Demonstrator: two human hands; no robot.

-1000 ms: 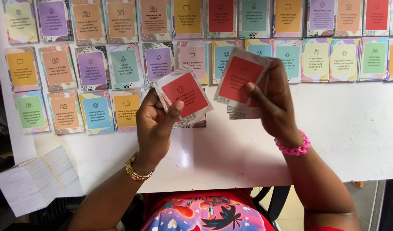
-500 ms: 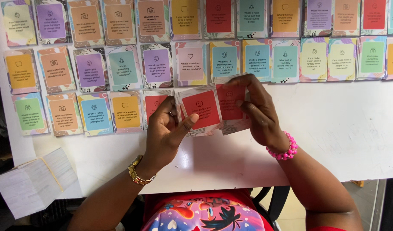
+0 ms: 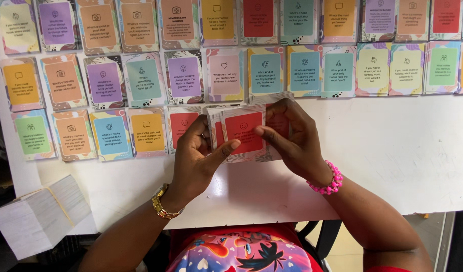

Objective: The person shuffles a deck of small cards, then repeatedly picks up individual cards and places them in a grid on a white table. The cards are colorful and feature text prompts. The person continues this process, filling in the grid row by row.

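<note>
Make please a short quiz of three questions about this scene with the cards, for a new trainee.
1. True or false: both hands hold the stack of cards above the white table.
2. What colour is the middle of the top card in the stack?
A. red
B. purple
C. yellow
3. Which wrist wears the pink bead bracelet, and what is on the other wrist?

Key
1. True. The left hand and the right hand both have a grip on the stack.
2. A.
3. The right wrist; the left wrist wears a gold bracelet.
</note>
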